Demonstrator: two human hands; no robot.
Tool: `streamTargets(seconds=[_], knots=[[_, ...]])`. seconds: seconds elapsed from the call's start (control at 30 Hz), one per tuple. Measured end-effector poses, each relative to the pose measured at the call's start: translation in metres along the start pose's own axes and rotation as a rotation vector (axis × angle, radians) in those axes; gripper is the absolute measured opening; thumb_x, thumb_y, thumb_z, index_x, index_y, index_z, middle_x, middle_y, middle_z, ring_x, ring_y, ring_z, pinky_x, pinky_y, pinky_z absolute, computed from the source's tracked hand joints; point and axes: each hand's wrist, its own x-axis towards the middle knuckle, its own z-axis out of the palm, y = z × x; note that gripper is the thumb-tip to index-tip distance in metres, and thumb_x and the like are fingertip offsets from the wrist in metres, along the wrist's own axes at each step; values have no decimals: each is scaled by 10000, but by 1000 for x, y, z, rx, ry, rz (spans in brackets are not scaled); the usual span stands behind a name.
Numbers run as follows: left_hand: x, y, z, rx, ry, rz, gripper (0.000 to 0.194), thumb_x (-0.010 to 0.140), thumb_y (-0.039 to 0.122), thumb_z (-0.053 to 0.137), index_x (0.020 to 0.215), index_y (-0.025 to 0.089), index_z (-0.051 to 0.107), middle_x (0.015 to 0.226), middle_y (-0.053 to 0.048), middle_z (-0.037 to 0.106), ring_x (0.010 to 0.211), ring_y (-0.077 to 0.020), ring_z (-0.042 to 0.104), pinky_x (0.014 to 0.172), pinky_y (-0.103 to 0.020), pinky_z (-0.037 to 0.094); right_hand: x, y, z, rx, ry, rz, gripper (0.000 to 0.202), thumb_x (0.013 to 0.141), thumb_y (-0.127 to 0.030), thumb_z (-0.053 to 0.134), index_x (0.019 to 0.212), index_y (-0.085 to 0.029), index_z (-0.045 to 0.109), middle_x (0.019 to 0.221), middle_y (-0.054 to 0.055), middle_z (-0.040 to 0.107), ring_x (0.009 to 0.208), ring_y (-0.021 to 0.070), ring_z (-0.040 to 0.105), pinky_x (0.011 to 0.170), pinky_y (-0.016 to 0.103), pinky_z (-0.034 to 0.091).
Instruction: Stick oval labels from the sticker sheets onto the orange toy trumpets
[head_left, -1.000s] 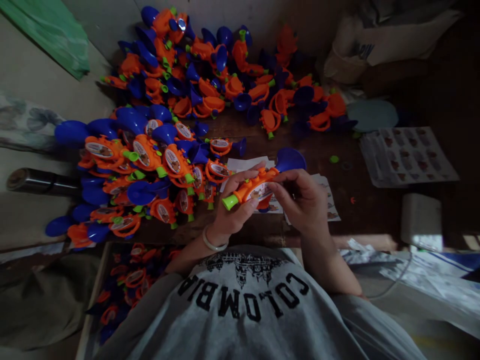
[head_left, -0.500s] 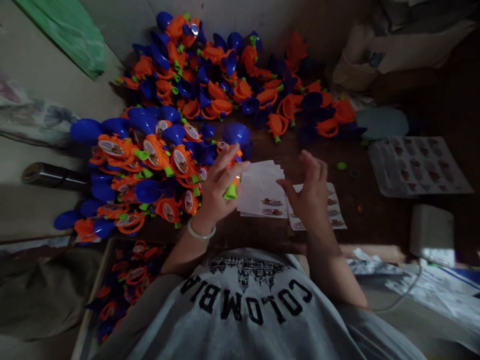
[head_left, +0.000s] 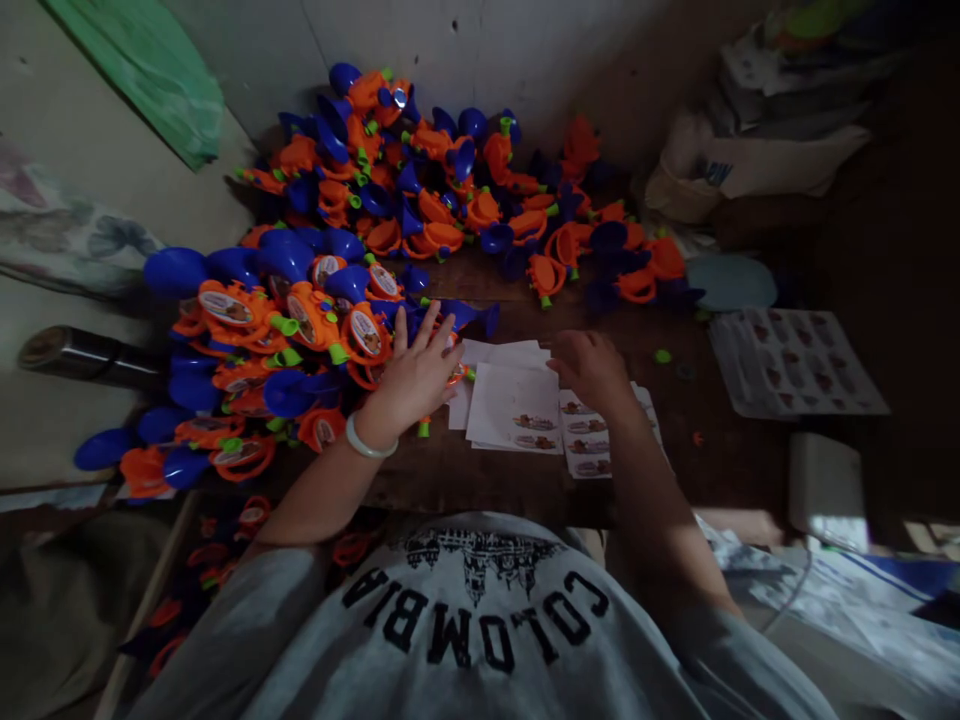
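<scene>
Watching from far away, I see my left hand (head_left: 414, 385) spread wide, palm down, with its fingers apart and not closed on anything. It covers the near edge of a pile of toy horns with stickers (head_left: 289, 385). A blue horn mouth (head_left: 471, 317) pokes out just past those fingertips. I can't tell if the palm presses on a horn.

My right hand (head_left: 596, 370) is bent, with its fingers pointing down by the top right corner of a white sheet (head_left: 504, 395). A sticker sheet (head_left: 586, 445) lies partly under that hand and its arm. The right fingertips are partly hidden, so I can't tell if they pinch paper or just hang over it.

To do this well, I think the left fingers should come straight up, so no horn gets hooked or rolls. The right fingers should go low and soft, using just the tips at an edge, because thin paper may slide or bend.

Far past both hands' fingers, more horns (head_left: 439, 205) sit on the surface (head_left: 420, 482). A green cap (head_left: 662, 356) lies just right of the right fingers, and a stack of sheets (head_left: 799, 362) lies farther right.
</scene>
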Motion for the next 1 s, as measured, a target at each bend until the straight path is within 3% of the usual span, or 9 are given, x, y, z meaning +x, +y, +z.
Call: streamTargets(seconds=[0.17, 0.33, 0.57, 0.7, 0.8, 0.9, 1.0], knots=[[3, 6, 0, -22, -31, 24, 502, 831, 258, 847, 1313, 216, 717, 1665, -185, 472, 1646, -487, 208, 1241, -895, 42, -2, -4, 8, -71, -144, -22, 522, 976, -382, 641, 1465, -206, 587, 1401, 172, 674, 1329, 379, 583, 1083, 514, 471], [2, 14, 0, -39, -9, 33, 435, 855, 236, 826, 1276, 200, 720, 1684, -199, 438, 1648, -491, 194, 1202, -925, 6, -11, -9, 26, -121, -248, -39, 667, 861, -349, 800, 1469, -211, 563, 1498, 198, 605, 1399, 408, 526, 1102, 589, 452], [-8, 28, 15, -29, -32, 84, 489, 909, 245, 763, 1383, 193, 656, 1653, -218, 475, 1648, -470, 212, 1229, -900, 30, -18, -15, 39, -168, -247, -24, 612, 866, -289, 781, 1436, -212, 570, 1464, 205, 593, 1387, 392, 531, 1076, 549, 467], [-8, 37, 32, -28, -80, 145, 523, 940, 169, 703, 1452, 162, 595, 1700, -222, 400, 1646, -427, 243, 1291, -787, 215, -17, -12, 41, -160, -241, -39, 501, 929, -240, 685, 1419, -190, 593, 1429, 198, 623, 1308, 347, 602, 1042, 451, 490], [-1, 45, 49, -12, -112, 227, 539, 969, 25, 562, 1476, 206, 574, 1686, -161, 449, 1632, -371, 312, 1286, -726, 315, -19, -10, 43, -153, -241, -59, 443, 961, -177, 594, 1403, -172, 614, 1395, 191, 642, 1228, 307, 651, 999, 382, 501], [6, 53, 59, 0, -125, 281, 480, 996, 15, 503, 1427, 200, 608, 1618, -158, 542, 1580, -357, 427, 1224, -669, 449, -20, -8, 45, -149, -241, -72, 445, 965, -118, 533, 1396, -175, 628, 1349, 179, 662, 1196, 284, 665, 975, 349, 503], [9, 54, 60, 11, -61, 324, 398, 1016, 51, 509, 1379, 172, 617, 1580, -191, 568, 1540, -360, 488, 1097, -535, 598, -21, -7, 46, -141, -246, -86, 457, 970, -93, 500, 1399, -177, 636, 1315, 173, 681, 1185, 267, 672, 976, 326, 497]])
